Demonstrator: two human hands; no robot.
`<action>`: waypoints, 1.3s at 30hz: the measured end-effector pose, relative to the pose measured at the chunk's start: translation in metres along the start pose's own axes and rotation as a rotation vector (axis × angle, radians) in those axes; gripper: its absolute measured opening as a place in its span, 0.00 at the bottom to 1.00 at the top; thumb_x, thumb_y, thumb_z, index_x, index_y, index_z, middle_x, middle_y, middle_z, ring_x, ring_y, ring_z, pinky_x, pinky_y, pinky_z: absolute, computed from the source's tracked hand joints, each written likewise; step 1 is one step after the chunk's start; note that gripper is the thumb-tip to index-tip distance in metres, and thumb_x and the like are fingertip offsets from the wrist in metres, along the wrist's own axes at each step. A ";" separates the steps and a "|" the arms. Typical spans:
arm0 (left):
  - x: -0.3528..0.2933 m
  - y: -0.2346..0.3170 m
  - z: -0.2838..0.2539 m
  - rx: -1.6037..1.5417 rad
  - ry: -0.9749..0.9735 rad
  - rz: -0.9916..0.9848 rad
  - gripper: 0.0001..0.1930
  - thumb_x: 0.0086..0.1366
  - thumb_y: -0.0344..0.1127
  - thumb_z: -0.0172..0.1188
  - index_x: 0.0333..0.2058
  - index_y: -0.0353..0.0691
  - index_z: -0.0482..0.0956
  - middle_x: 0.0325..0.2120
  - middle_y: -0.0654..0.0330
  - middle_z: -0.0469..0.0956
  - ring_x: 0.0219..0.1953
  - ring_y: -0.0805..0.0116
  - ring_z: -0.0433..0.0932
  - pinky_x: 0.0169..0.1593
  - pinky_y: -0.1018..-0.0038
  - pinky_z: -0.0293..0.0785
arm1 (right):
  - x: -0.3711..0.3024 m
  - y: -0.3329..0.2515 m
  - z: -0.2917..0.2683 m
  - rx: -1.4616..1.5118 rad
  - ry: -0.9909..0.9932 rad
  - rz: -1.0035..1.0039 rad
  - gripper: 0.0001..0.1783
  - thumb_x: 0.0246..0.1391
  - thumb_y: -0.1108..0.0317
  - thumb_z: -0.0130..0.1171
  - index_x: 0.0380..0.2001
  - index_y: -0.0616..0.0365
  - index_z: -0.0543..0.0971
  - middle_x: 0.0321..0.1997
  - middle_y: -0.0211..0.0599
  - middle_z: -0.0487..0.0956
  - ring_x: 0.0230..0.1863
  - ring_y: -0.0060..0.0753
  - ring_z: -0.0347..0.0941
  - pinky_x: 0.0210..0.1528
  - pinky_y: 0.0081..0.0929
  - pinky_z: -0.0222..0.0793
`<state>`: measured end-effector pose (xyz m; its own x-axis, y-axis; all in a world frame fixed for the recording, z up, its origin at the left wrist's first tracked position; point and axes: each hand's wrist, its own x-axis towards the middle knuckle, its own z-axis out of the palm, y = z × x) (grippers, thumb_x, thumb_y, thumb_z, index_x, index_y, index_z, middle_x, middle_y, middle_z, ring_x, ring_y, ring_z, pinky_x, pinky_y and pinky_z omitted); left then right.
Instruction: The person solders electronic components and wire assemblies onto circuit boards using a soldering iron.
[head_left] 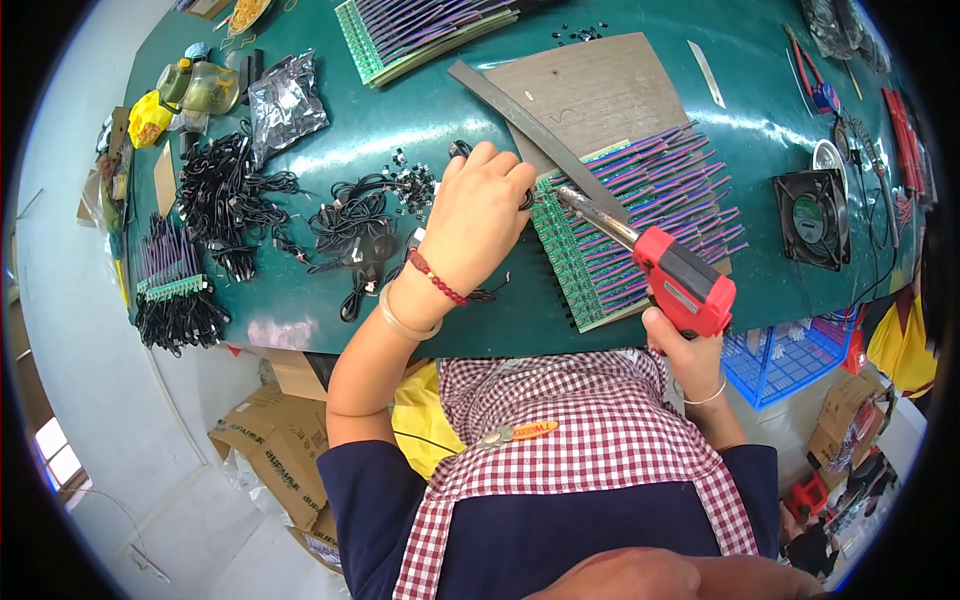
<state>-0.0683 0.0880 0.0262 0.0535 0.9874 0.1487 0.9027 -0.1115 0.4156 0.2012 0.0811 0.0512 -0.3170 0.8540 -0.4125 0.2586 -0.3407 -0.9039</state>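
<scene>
My right hand (692, 360) is wrapped around the grip of a red and black soldering gun (684, 283). Its metal barrel points left, with the tip over the upper end of a row of green circuit boards (570, 262). Purple, blue and red wires (668, 225) run rightward from these boards. At the boards' upper left corner, my left hand (478, 205) is closed on a black cable (527, 199); its fingertips are partly hidden behind the hand. A flat grey metal bar (530, 128) lies diagonally across the wires and the brown sheet (610, 95) beneath.
Bundles of black cables (215, 190) and loose small black parts (412, 187) lie to the left. Another wired board stack (420, 35) sits at the far side. A black fan (812, 220) stands right, near pliers (808, 75). A blue basket (790, 358) is below the table edge.
</scene>
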 end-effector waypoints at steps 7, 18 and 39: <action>0.001 0.000 -0.002 -0.008 -0.017 -0.008 0.06 0.45 0.26 0.60 0.23 0.39 0.71 0.23 0.62 0.71 0.33 0.61 0.68 0.36 0.69 0.64 | 0.000 -0.001 0.000 0.015 0.003 0.043 0.13 0.45 0.74 0.64 0.37 0.63 0.76 0.30 0.26 0.76 0.30 0.14 0.69 0.32 0.17 0.67; 0.001 0.002 -0.001 0.026 -0.031 -0.011 0.06 0.45 0.26 0.60 0.24 0.39 0.71 0.24 0.62 0.71 0.34 0.61 0.68 0.37 0.68 0.65 | -0.004 0.008 -0.005 -0.049 -0.006 -0.063 0.17 0.48 0.76 0.60 0.43 0.66 0.74 0.21 0.29 0.73 0.18 0.17 0.67 0.21 0.16 0.61; 0.004 0.007 -0.001 0.110 -0.103 -0.026 0.07 0.46 0.29 0.60 0.25 0.38 0.73 0.26 0.59 0.71 0.36 0.59 0.68 0.40 0.66 0.65 | -0.008 0.013 -0.002 -0.021 0.023 -0.075 0.11 0.49 0.74 0.61 0.37 0.63 0.75 0.21 0.26 0.73 0.19 0.15 0.66 0.22 0.16 0.61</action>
<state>-0.0624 0.0914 0.0311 0.0679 0.9967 0.0438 0.9453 -0.0783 0.3167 0.2087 0.0705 0.0426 -0.3154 0.8856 -0.3409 0.2544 -0.2672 -0.9295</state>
